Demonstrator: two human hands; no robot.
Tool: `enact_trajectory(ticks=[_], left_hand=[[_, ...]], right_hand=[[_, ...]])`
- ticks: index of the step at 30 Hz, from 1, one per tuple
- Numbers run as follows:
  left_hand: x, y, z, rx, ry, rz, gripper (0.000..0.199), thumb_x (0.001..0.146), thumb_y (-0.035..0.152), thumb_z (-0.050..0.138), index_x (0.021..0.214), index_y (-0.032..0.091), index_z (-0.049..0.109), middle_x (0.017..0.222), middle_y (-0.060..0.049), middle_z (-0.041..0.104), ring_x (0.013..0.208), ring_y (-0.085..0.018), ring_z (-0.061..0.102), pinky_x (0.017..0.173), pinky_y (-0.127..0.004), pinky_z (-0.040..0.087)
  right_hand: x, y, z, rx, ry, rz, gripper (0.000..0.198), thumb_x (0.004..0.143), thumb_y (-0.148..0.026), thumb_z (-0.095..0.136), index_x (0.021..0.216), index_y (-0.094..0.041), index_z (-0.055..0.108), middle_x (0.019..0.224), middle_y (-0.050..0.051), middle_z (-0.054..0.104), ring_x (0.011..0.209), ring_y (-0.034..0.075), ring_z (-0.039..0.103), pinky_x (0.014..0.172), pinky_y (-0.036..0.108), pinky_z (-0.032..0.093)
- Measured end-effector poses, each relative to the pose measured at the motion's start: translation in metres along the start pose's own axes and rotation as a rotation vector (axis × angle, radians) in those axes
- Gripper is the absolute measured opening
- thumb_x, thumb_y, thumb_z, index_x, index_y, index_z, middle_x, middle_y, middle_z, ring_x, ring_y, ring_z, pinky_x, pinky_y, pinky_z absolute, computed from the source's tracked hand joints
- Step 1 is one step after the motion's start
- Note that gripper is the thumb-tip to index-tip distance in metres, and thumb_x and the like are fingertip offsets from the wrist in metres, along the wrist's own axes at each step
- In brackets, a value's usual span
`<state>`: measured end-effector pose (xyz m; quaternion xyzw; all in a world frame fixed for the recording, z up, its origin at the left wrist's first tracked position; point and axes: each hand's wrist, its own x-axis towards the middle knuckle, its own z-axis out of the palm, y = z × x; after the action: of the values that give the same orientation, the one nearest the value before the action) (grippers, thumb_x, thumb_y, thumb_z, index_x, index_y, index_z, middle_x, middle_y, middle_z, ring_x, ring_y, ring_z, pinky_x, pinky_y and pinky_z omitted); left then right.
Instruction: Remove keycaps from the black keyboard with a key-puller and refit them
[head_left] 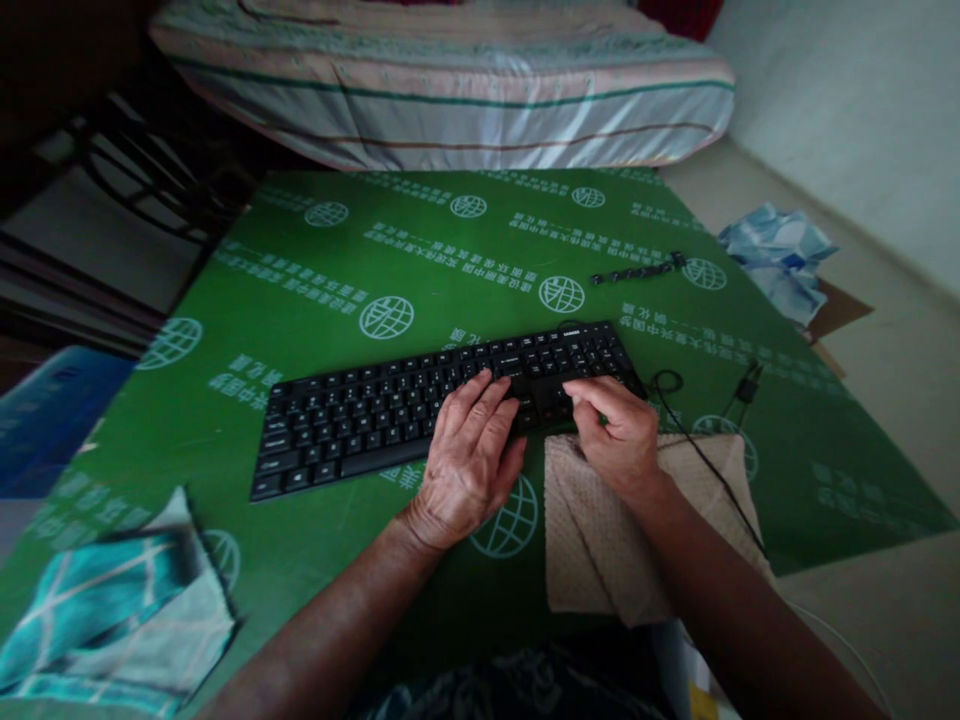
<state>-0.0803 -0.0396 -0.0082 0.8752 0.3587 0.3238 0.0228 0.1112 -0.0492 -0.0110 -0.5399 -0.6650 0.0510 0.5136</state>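
A black computer keyboard [352,410] lies at a slight slant on the green table. My left hand [469,445] rests flat on the right part of its letter keys, fingers stretched forward and slightly apart. Over the keys between the letter block and the number pad is my right hand [615,425], its fingers curled and pinched together. Whatever its fingertips hold, if anything, is hidden. A folded beige cloth [585,540] lies under the right wrist. The keyboard's black cable [701,455] runs from its right end across this cloth.
Small black pieces [637,270] form a row on the green table [300,270]. A small black item with thin prongs [745,385] lies at the right. A teal checked cloth [112,610] is at the near left. Crumpled plastic [776,250] lies beyond the right edge; a covered bed [465,100] stands behind.
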Motion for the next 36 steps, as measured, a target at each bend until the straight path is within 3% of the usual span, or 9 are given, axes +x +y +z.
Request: enact_trajectory(ticks=[5, 11, 18, 23, 28, 36], left_hand=[[0.002, -0.008, -0.008, 0.008, 0.054, -0.082, 0.041, 0.080, 0.020, 0.063, 0.117, 0.011, 0.047, 0.127, -0.018, 0.053, 0.131, -0.032, 0.038, 0.104, -0.053, 0.040], [-0.001, -0.021, -0.025, 0.082, 0.005, -0.097, 0.038, 0.081, 0.025, 0.063, 0.114, 0.013, 0.048, 0.123, -0.016, 0.056, 0.128, -0.032, 0.042, 0.103, -0.053, 0.042], [-0.027, -0.040, -0.044, 0.203, -0.068, -0.128, 0.051, 0.080, 0.034, 0.063, 0.124, 0.013, 0.045, 0.130, -0.018, 0.052, 0.131, -0.034, 0.038, 0.101, -0.055, 0.041], [-0.045, -0.048, -0.049, 0.311, -0.122, -0.152, 0.054, 0.081, 0.039, 0.062, 0.124, 0.011, 0.046, 0.133, -0.021, 0.050, 0.130, -0.038, 0.038, 0.099, -0.058, 0.042], [-0.051, -0.051, -0.048, 0.349, -0.080, -0.159, 0.051, 0.081, 0.038, 0.062, 0.122, 0.012, 0.048, 0.132, -0.021, 0.051, 0.129, -0.038, 0.040, 0.097, -0.057, 0.043], [-0.053, -0.057, -0.046, 0.394, -0.072, -0.135, 0.047, 0.082, 0.040, 0.060, 0.120, 0.012, 0.052, 0.131, -0.020, 0.052, 0.125, -0.036, 0.045, 0.097, -0.054, 0.044]], right_hand=[[0.001, 0.003, -0.002, -0.002, 0.064, 0.024, 0.027, 0.079, -0.008, 0.047, 0.087, -0.021, 0.070, 0.080, 0.004, 0.070, 0.073, 0.015, 0.067, 0.069, 0.030, 0.056], [0.005, 0.015, -0.010, -0.079, 0.157, 0.007, 0.026, 0.080, -0.010, 0.049, 0.088, -0.022, 0.070, 0.080, 0.003, 0.069, 0.073, 0.015, 0.066, 0.071, 0.031, 0.056], [0.012, 0.036, -0.020, -0.287, 0.291, -0.002, 0.021, 0.080, -0.015, 0.053, 0.093, -0.018, 0.069, 0.087, 0.008, 0.068, 0.080, 0.020, 0.064, 0.078, 0.037, 0.054], [0.007, 0.050, -0.015, -0.328, 0.252, 0.082, 0.023, 0.080, -0.021, 0.054, 0.097, -0.014, 0.068, 0.090, 0.011, 0.068, 0.082, 0.023, 0.064, 0.078, 0.040, 0.053], [0.001, 0.060, -0.005, -0.266, 0.205, 0.160, 0.026, 0.081, -0.025, 0.054, 0.100, -0.012, 0.067, 0.091, 0.012, 0.068, 0.075, 0.021, 0.064, 0.072, 0.037, 0.055], [0.000, 0.067, 0.006, -0.248, 0.209, 0.201, 0.028, 0.080, -0.032, 0.051, 0.097, -0.017, 0.068, 0.091, 0.010, 0.069, 0.082, 0.022, 0.065, 0.079, 0.037, 0.053]])
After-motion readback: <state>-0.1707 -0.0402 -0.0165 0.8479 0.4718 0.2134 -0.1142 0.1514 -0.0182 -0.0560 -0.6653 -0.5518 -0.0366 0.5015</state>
